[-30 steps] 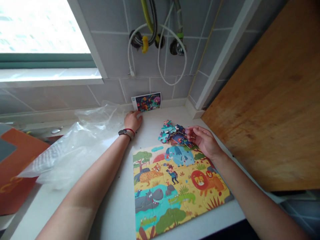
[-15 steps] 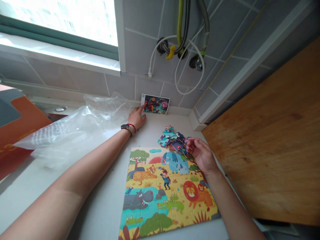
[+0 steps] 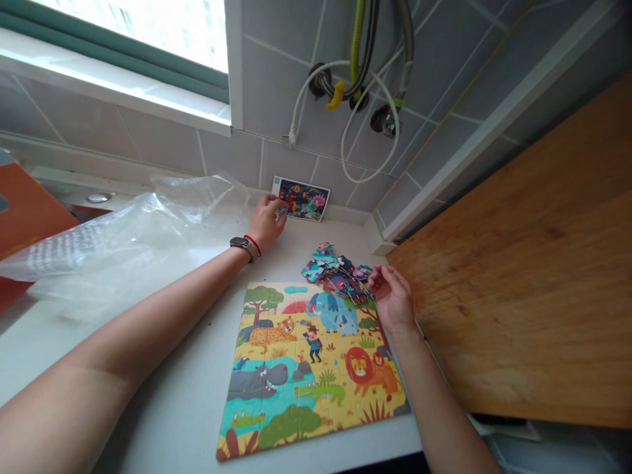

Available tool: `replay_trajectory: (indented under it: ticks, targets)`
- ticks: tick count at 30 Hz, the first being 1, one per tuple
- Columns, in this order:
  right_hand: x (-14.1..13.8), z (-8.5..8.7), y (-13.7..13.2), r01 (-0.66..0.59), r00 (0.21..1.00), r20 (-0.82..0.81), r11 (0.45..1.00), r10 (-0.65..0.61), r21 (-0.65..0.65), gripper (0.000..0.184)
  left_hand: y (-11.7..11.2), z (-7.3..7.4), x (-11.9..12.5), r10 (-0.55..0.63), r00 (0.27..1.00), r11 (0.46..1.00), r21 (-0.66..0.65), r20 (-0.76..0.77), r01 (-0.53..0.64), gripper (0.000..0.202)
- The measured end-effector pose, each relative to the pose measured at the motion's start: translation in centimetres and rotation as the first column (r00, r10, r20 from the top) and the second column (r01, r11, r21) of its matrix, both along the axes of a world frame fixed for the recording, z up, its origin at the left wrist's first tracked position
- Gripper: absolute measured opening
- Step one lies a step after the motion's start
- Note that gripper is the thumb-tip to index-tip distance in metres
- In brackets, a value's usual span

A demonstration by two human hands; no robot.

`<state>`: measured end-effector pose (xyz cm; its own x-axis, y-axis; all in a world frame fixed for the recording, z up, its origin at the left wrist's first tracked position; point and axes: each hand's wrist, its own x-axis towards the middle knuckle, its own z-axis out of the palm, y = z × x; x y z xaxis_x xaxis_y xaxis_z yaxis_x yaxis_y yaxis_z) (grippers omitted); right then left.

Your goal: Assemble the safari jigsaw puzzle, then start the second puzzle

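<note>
With bent fingers, my left hand [image 3: 266, 219] touches the left part of a small picture card [image 3: 307, 200] that leans against the tiled wall. Its fingers are a little apart. My right hand [image 3: 394, 299] hovers at the right end of a loose pile of jigsaw pieces [image 3: 340, 271], fingers loosely curled and nothing visible in them. Below the pile lies an assembled animal jigsaw puzzle [image 3: 316, 375] showing elephants, lions, a hippo and a leopard. The pile touches or overlaps its top edge; I cannot tell which.
A crumpled clear plastic bag [image 3: 148, 230] lies to the left, beside an orange box [image 3: 29, 210]. A wooden board [image 3: 533, 263] stands along the right side. Pipes and a white cable [image 3: 342, 151] hang on the wall above the white counter [image 3: 162, 395].
The left hand's fingers have bent and reach a bit over the card. My right hand stays beside the pieces, turned slightly. The whole view has shifted a little.
</note>
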<state>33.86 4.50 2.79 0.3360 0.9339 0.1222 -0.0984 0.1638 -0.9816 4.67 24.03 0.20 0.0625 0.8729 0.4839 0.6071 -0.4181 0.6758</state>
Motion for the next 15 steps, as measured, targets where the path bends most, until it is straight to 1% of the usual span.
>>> replay_trajectory:
  ticks: [1,2,3,4,5,6,7,8,10,12,13,15]
  targets:
    - [0.1,-0.2,0.0,0.033,0.999,0.026,0.999,-0.033,0.004,0.021,-0.5,0.4,0.4,-0.112,0.993,0.994,-0.015,-0.045,0.112,0.032]
    - [0.1,-0.3,0.0,0.061,0.996,0.066,0.998,-0.061,0.008,0.022,-1.0,0.8,0.9,-0.243,0.965,0.970,-0.050,-0.097,0.239,0.033]
    - [0.1,-0.4,0.0,0.084,0.989,0.121,0.996,-0.085,0.014,0.023,-1.7,1.0,1.4,-0.373,0.917,0.927,-0.100,-0.144,0.362,0.038]
    - [0.0,-0.4,0.0,0.094,0.977,0.188,0.995,-0.097,0.023,0.024,-2.5,1.0,2.0,-0.486,0.855,0.873,-0.156,-0.180,0.463,0.046]
    - [-0.1,-0.4,-0.1,0.085,0.960,0.264,0.996,-0.090,0.031,0.026,-3.3,0.9,2.4,-0.564,0.801,0.824,-0.199,-0.202,0.530,0.057]
    - [-0.3,-0.3,-0.2,0.057,0.936,0.345,0.998,-0.067,0.039,0.026,-4.2,0.5,2.9,-0.602,0.770,0.797,-0.223,-0.213,0.562,0.068]
    - [-0.5,-0.2,-0.4,0.006,0.902,0.431,0.999,-0.026,0.046,0.026,-5.0,0.1,3.2,-0.609,0.763,0.792,-0.228,-0.218,0.567,0.077]
    - [-0.7,-0.1,-0.5,-0.059,0.854,0.520,0.997,0.023,0.054,0.025,-5.8,-0.4,3.4,-0.600,0.771,0.799,-0.214,-0.216,0.562,0.079]
    - [-1.3,0.0,-0.7,-0.202,0.729,0.675,0.978,0.115,0.051,0.023,-7.0,-1.2,3.6,-0.590,0.779,0.807,-0.176,-0.212,0.564,0.077]
    - [-1.8,-0.1,-0.8,-0.302,0.626,0.762,0.953,0.167,0.039,0.025,-7.6,-1.5,3.5,-0.611,0.759,0.792,-0.171,-0.225,0.586,0.072]
    - [-2.0,-0.1,-0.9,-0.331,0.599,0.779,0.943,0.187,0.028,0.026,-7.7,-1.4,3.4,-0.626,0.743,0.780,-0.184,-0.239,0.598,0.069]
    - [-2.2,-0.3,-0.9,-0.364,0.586,0.778,0.931,0.227,0.003,0.024,-7.7,-0.8,3.1,-0.646,0.719,0.763,-0.221,-0.255,0.608,0.062]
